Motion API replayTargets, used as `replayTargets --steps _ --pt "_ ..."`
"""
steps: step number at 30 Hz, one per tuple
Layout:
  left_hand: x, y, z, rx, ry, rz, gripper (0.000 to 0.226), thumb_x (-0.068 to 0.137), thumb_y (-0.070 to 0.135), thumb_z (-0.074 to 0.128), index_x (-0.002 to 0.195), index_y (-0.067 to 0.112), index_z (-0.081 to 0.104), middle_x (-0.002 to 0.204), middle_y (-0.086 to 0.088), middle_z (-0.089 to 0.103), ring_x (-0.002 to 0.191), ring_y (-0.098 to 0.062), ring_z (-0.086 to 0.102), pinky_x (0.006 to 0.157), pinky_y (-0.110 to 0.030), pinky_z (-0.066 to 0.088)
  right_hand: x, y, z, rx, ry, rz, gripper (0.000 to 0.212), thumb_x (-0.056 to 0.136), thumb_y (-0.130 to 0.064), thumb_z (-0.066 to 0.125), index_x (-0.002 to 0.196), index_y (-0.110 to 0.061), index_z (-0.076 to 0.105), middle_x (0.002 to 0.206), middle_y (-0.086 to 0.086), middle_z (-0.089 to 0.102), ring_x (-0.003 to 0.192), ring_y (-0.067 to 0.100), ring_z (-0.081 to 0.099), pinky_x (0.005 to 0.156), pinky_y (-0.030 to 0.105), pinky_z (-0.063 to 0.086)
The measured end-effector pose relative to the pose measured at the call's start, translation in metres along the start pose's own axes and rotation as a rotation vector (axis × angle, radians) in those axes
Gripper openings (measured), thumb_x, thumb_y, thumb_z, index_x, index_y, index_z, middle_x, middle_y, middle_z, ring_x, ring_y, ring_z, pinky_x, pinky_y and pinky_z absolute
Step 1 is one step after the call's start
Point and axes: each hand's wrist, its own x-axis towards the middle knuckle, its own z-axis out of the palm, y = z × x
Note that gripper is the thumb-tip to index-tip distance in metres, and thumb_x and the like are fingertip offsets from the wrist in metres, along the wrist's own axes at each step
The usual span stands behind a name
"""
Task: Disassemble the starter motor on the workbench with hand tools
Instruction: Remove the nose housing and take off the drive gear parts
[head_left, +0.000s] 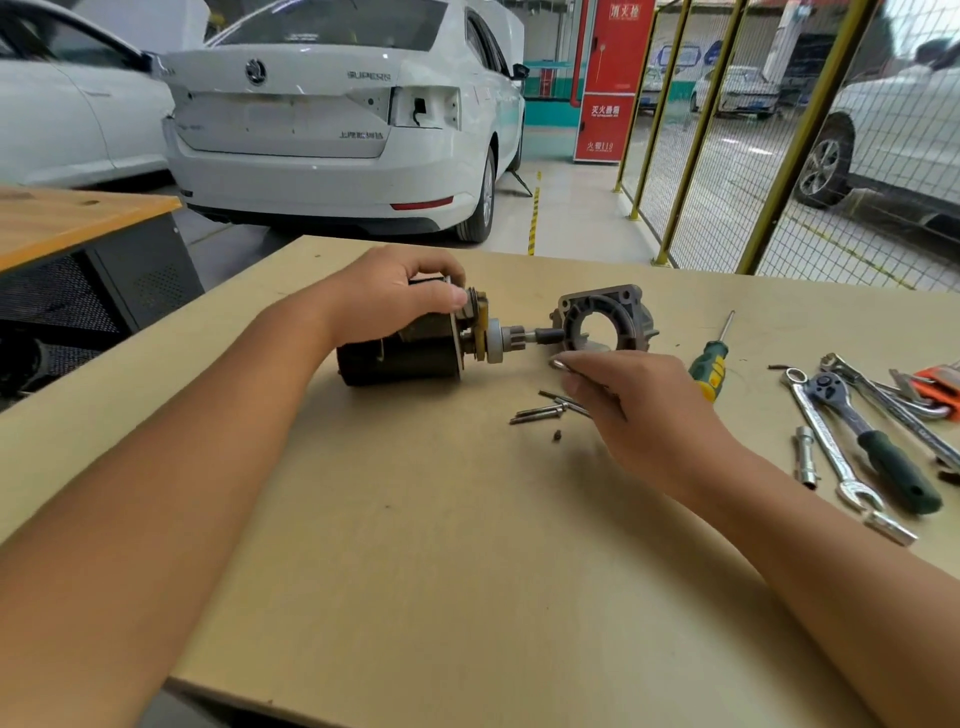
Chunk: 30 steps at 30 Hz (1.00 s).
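Both hands work at the starter motor mid-bench — left hand curled over its body, likely steadying it, right hand pinching a small metal piece just beside the pulled-off end housing.

A car repair workshop: a white sedan parked at 12 o'clock beyond the wooden workbench, yellow mesh fencing at 2 o'clock, wrenches lying at 3 o'clock.
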Motion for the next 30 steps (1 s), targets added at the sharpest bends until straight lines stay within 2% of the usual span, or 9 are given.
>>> replayTargets --steps 2,6,10,12,13,15,19,24,30 --pt "-0.001 -0.001 -0.003 -0.067 0.009 -0.001 0.035 0.077 0.065 0.054 0.098 0.044 0.072 0.099 0.01 0.07 0.092 -0.006 0.064 0.084 -0.034 0.05 -0.001 -0.001 0.003 0.027 -0.022 -0.017 0.028 0.1 -0.028 0.058 0.123 -0.022 0.072 0.098 0.002 0.074 0.089 0.023 0.066 0.075 0.043 0.056" --pt "-0.01 -0.008 -0.006 -0.144 0.057 0.03 0.031 0.085 0.057 0.057 0.103 0.042 0.077 0.103 0.019 0.073 0.102 0.001 0.065 0.087 -0.024 0.048 -0.003 -0.009 0.008 -0.001 -0.104 -0.04 0.032 0.095 -0.043 0.056 0.113 -0.025 0.075 0.086 -0.005 0.065 0.076 0.012 0.057 0.066 0.038 0.052" --pt "-0.017 -0.013 -0.002 -0.087 0.285 0.109 0.028 0.095 0.049 0.064 0.118 0.037 0.075 0.108 0.027 0.071 0.107 0.011 0.063 0.089 -0.01 0.048 -0.002 -0.016 0.019 -0.047 -0.18 -0.083 0.02 0.091 -0.026 0.073 0.11 -0.019 0.076 0.09 0.0 0.061 0.078 0.019 0.058 0.068 0.035 0.051" --pt "-0.016 -0.013 0.0 0.082 0.358 0.09 0.042 0.098 0.059 0.052 0.127 0.037 0.072 0.113 0.025 0.069 0.108 0.009 0.06 0.092 -0.021 0.051 -0.001 -0.014 0.023 -0.058 -0.176 -0.087 0.018 0.091 -0.02 0.073 0.108 -0.016 0.077 0.092 0.002 0.062 0.08 0.022 0.058 0.07 0.033 0.05" --pt "-0.014 -0.012 0.003 0.183 0.365 0.053 0.047 0.099 0.063 0.045 0.131 0.038 0.068 0.118 0.019 0.069 0.109 0.0 0.06 0.092 -0.031 0.052 -0.001 -0.014 0.023 -0.062 -0.171 -0.084 0.018 0.091 -0.02 0.073 0.107 -0.015 0.077 0.092 0.001 0.061 0.08 0.021 0.057 0.07 0.031 0.048" --pt "-0.01 -0.01 0.012 0.369 0.359 -0.028 0.054 0.094 0.069 0.044 0.137 0.041 0.057 0.122 0.01 0.064 0.108 -0.016 0.056 0.084 -0.038 0.047 -0.002 -0.012 0.022 -0.061 -0.154 -0.063 0.017 0.091 -0.021 0.073 0.106 -0.014 0.076 0.09 0.0 0.06 0.077 0.018 0.055 0.068 0.028 0.044" --pt "-0.004 -0.009 0.026 0.443 0.384 -0.053 0.054 0.087 0.062 0.058 0.135 0.039 0.052 0.117 0.007 0.059 0.101 -0.022 0.058 0.076 -0.035 0.041 -0.005 -0.012 0.019 -0.008 -0.085 -0.015 0.014 0.092 -0.023 0.071 0.1 -0.014 0.077 0.085 -0.001 0.06 0.073 0.013 0.053 0.064 0.026 0.043" --pt "-0.006 -0.005 0.029 0.442 0.427 -0.009 0.049 0.081 0.055 0.049 0.125 0.037 0.055 0.111 0.008 0.064 0.09 -0.02 0.057 0.071 -0.033 0.039 -0.002 -0.009 0.019 0.009 -0.078 -0.017 0.014 0.094 -0.025 0.069 0.101 -0.016 0.077 0.086 -0.002 0.06 0.075 0.012 0.054 0.065 0.032 0.049" --pt "-0.023 -0.002 0.034 0.446 0.496 0.054 0.043 0.086 0.047 0.053 0.127 0.035 0.054 0.115 0.008 0.063 0.094 -0.021 0.057 0.073 -0.038 0.054 0.002 -0.01 0.021 -0.028 -0.199 -0.09 0.016 0.095 -0.019 0.067 0.107 -0.015 0.077 0.091 0.003 0.061 0.077 0.022 0.058 0.069 0.035 0.052"
